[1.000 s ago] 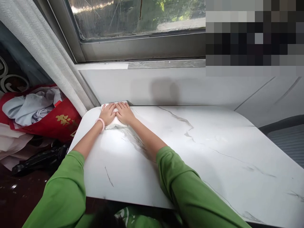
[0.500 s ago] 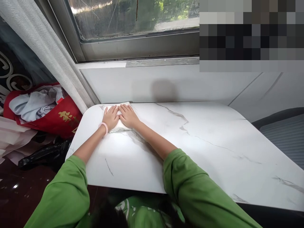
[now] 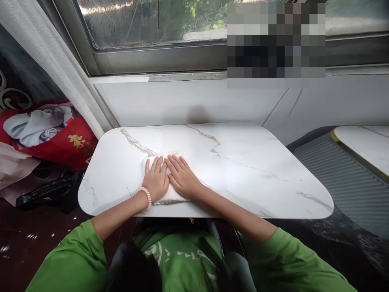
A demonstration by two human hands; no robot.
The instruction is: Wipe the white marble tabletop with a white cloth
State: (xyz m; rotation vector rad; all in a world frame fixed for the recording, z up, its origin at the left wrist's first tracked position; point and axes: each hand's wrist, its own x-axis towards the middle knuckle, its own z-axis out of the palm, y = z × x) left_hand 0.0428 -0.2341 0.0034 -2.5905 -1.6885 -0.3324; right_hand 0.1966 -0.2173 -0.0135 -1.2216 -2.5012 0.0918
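A white folded cloth (image 3: 168, 198) lies on the white marble-patterned table (image 3: 258, 178), near the front edge and left of the middle. My left hand (image 3: 155, 178) presses flat on the cloth's left part, fingers stretched out and slightly apart. A pink coiled band (image 3: 146, 197) circles that wrist. Beside it, my right hand (image 3: 182, 174) rests palm down on the cloth's right part with its fingers extended. The two thumbs meet between the hands. Much of the cloth is hidden under both palms.
Behind the table stands a white wall panel (image 3: 136, 101) below a window (image 3: 158, 24). On the left are a grey curtain (image 3: 57, 69), a red bag (image 3: 60, 146) of light clothing and a black plastic bag (image 3: 51, 190). A ribbed grey seat (image 3: 334, 174) and another tabletop (image 3: 367, 140) are at right.
Both hands have drawn the cloth from the table's far left edge toward my body and a little right. The view has shifted, showing a second tabletop at right.
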